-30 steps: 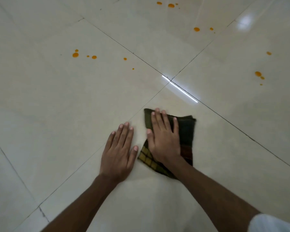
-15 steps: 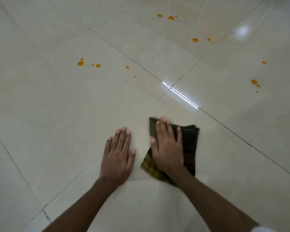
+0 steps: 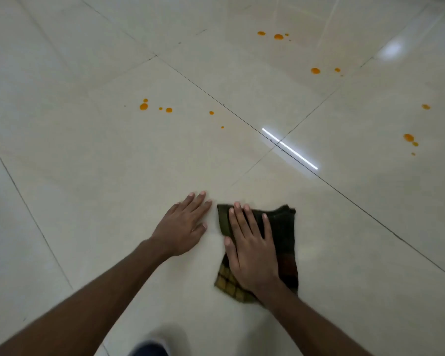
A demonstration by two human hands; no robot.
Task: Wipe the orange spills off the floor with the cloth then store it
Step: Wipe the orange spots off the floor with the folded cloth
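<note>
Dark green checked cloth (image 3: 283, 235), folded, lies flat on the pale tiled floor (image 3: 88, 176). The right hand (image 3: 252, 247) presses down on it, palm flat and fingers spread, gripping nothing. Just beside the cloth, the left hand (image 3: 183, 227) rests open and empty on the bare tile. Orange spills dot the floor well beyond both hands: one cluster (image 3: 154, 107) ahead to the left, more drops (image 3: 315, 70) further off, others (image 3: 409, 137) to the right.
</note>
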